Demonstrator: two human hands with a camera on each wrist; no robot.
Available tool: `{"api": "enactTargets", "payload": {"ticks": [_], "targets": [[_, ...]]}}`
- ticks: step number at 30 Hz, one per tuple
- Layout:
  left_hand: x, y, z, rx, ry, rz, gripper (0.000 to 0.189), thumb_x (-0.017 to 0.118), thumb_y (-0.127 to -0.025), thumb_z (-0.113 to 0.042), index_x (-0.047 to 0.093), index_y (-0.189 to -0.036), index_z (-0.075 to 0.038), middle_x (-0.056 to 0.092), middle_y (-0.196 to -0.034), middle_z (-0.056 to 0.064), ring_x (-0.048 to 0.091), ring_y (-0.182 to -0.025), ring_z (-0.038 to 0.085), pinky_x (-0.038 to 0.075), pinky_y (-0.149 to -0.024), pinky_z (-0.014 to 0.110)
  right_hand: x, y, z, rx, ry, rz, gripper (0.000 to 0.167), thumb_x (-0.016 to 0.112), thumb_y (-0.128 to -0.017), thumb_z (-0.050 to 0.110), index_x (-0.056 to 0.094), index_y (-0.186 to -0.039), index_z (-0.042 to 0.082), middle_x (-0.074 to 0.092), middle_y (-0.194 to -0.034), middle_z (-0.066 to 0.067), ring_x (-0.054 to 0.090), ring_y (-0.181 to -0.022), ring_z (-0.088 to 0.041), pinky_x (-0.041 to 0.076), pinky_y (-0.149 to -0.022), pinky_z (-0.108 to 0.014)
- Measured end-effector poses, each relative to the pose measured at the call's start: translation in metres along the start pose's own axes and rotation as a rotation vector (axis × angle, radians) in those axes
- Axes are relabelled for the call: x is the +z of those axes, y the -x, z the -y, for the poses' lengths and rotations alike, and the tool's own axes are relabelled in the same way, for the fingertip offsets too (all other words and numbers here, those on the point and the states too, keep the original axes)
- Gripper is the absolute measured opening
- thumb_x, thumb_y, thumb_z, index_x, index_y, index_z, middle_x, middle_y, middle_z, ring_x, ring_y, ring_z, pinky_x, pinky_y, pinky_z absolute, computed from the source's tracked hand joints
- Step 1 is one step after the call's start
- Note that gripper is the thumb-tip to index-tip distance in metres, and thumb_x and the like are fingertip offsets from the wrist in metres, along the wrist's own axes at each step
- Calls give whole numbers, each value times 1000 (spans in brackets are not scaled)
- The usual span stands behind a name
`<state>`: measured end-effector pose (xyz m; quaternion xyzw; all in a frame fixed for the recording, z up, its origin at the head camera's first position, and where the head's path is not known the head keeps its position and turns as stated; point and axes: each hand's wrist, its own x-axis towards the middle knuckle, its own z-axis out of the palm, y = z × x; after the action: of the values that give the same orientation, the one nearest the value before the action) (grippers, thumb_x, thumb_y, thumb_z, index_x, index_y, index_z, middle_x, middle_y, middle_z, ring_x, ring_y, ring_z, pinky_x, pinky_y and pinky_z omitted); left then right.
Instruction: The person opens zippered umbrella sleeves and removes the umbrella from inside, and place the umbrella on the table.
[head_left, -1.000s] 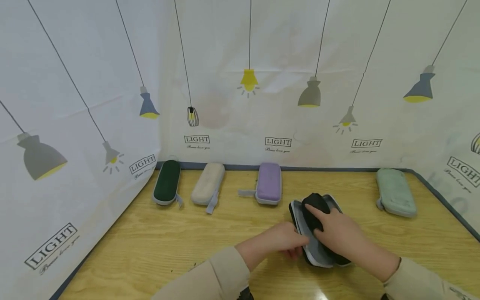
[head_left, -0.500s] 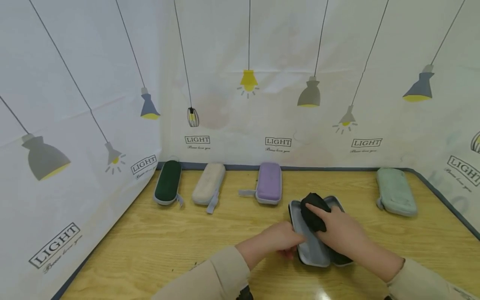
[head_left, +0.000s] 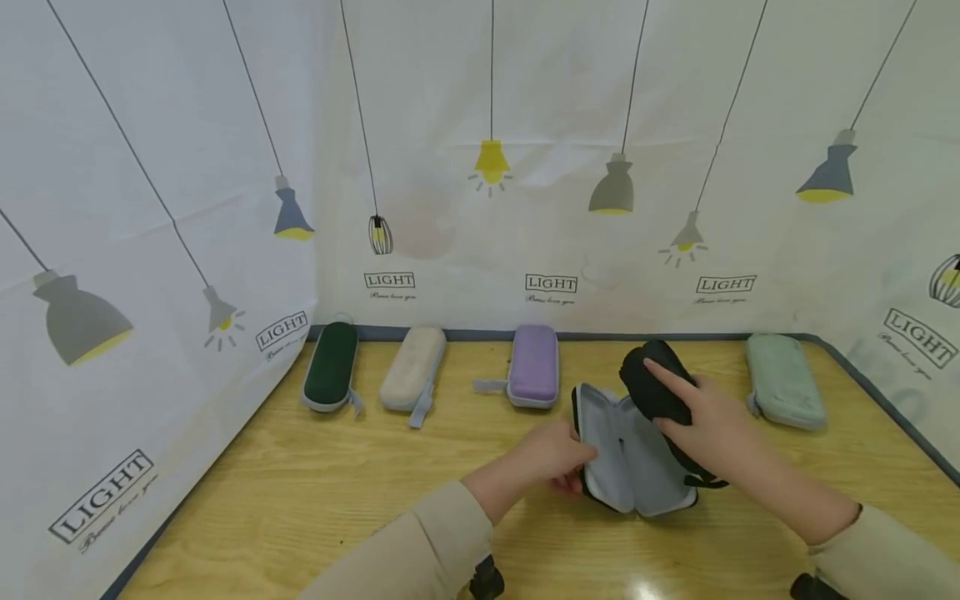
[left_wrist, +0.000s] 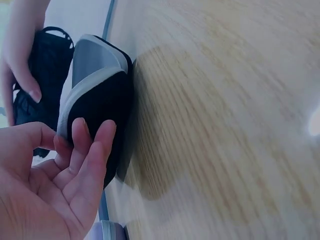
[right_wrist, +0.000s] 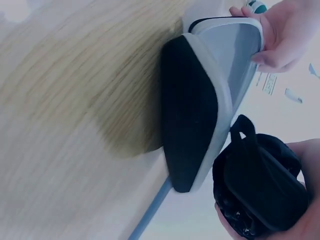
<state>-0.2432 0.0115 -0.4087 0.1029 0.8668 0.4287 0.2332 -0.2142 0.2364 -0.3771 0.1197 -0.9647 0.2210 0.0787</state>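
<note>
The left hand (head_left: 557,454) pinches the left half of a black case (head_left: 652,467), thumb inside on the grey lining and fingers against the black outer shell. The right hand (head_left: 708,417) grips a black bundle (head_left: 654,387), its index finger stretched along the top and the thumb on the near side. The case is spread open like a book, its two grey-lined halves tilted up from the fold between them; whether it touches the table (head_left: 300,483) along its full length I cannot tell. The bundle is above and to the right of the far end of the case, outside its halves, with a loop (head_left: 705,482) at its near end close to the rim of the right half. Beige sleeves (head_left: 427,542) cover both forearms. Behind the hands, four closed cases lie in a loose row along the far edge of the table: from the left a dark green case (head_left: 332,362), a cream case (head_left: 412,367), a purple case (head_left: 535,362) with its grey tab pointing left, and, well apart on the right, a mint case (head_left: 785,379). Beyond them stands a white cloth (head_left: 427,100) printed with hanging lamps and the word LIGHT.
</note>
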Motion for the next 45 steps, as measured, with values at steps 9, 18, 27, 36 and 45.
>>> {"api": "enactTargets", "payload": {"ticks": [9, 18, 27, 36, 45], "targets": [[-8, -4, 4, 8, 22, -47, 36, 62, -93, -18, 59, -61, -5, 59, -51, 9, 67, -54, 29, 56, -50, 37, 3, 6, -29, 86, -49, 25, 79, 66, -93, 25, 20, -156, 12, 35, -126, -50, 53, -96, -60, 48, -69, -61], [-10, -3, 5, 47, -43, -108, 36, 64, -93, -21, 58, -59, -9, 59, -53, 6, 63, -53, 24, 54, -52, 32, 15, 7, -47, 163, -76, 125, 66, 53, -101, 28, 21, -155, 8, 18, -134, -54, 40, -109, -68, 46, -71, -61], [-12, 1, 3, 86, -203, -144, 32, 63, -92, -23, 54, -64, -14, 63, -61, 4, 61, -54, 19, 41, -50, 28, 37, 2, -52, 149, -118, 153, 62, 50, -101, 14, 19, -151, -5, 16, -130, -56, 37, -110, -70, 45, -77, -65], [-10, 2, 2, 103, -295, -192, 19, 67, -89, -25, 57, -104, -17, 58, -59, -4, 52, -49, 12, 37, -46, 28, 31, 6, -53, 108, 5, 137, 62, 52, -99, 16, 23, -148, -9, 19, -133, -55, 43, -106, -68, 46, -75, -65], [-5, 6, 0, 162, -424, -214, 55, 75, -85, -33, 52, -133, -20, 57, -119, 5, 51, -60, 11, 43, -52, 26, 16, 15, -66, -163, 145, 87, 51, 70, -87, 4, 53, -134, -3, 32, -141, -39, 52, -108, -54, 52, -70, -47]]}}
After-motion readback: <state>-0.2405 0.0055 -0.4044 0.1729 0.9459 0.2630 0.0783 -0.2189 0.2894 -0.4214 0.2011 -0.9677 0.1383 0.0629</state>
